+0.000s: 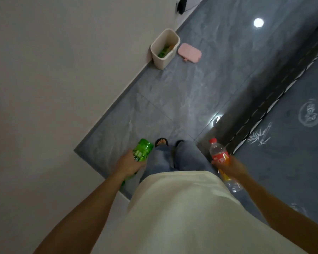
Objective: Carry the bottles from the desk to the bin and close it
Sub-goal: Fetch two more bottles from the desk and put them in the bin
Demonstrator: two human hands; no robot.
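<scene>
My left hand [129, 165] grips a green plastic bottle [142, 150], base pointing forward. My right hand [229, 166] holds a clear bottle with a red cap and red label [218, 153], and a second clear bottle [234, 186] seems to hang below the same hand. Ahead, against the wall, stands the cream bin [173, 38], open, with green and orange bottles showing inside. Its pink lid [190, 52] lies flat on the floor just right of the bin.
A white wall [62, 70] runs along the left. The grey tiled floor [182, 99] stretches between me and the bin. A dark desk surface [292, 143] with a patterned mat borders the right. A black plug and cable [181, 5] sit on the wall far ahead.
</scene>
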